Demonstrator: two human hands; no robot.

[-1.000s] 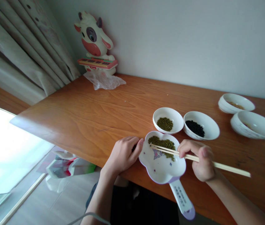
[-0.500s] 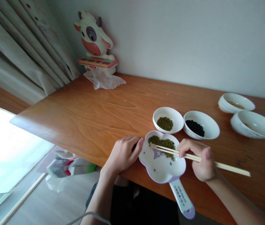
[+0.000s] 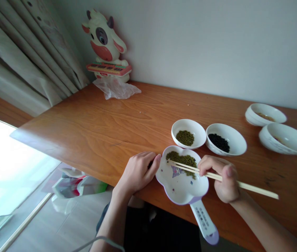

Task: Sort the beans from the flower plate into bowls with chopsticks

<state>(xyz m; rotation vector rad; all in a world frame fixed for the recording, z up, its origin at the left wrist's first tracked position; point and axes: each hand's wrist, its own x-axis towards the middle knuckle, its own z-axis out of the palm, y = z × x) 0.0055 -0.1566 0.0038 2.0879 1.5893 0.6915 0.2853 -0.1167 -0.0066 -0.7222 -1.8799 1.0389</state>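
A flower-shaped white bowl with a lilac rim and a long handle point(image 3: 178, 190) lies at the table's front edge. Green mung beans point(image 3: 187, 161) are heaped along its far side. My left hand point(image 3: 142, 170), fingers curled, grips its left rim at the thumb and forefinger. Closed around a pair of wooden chopsticks point(image 3: 255, 190), my right hand point(image 3: 223, 176) is over the bowl's right side. The chopstick tips are close together by the beans' left edge; whether they pinch a bean is too small to tell.
Beyond stand a white bowl of mung beans point(image 3: 175, 134) and a white bowl of black beans point(image 3: 239, 145). Two more white bowls point(image 3: 290, 147) with some contents are at the right. A toy cow keyboard point(image 3: 108, 68) and a plastic bag point(image 3: 118, 89) sit at the far left.
My right hand and the back ends of the chopsticks have shifted very slightly left. The tips stay by the same beans, and my left hand keeps its place.
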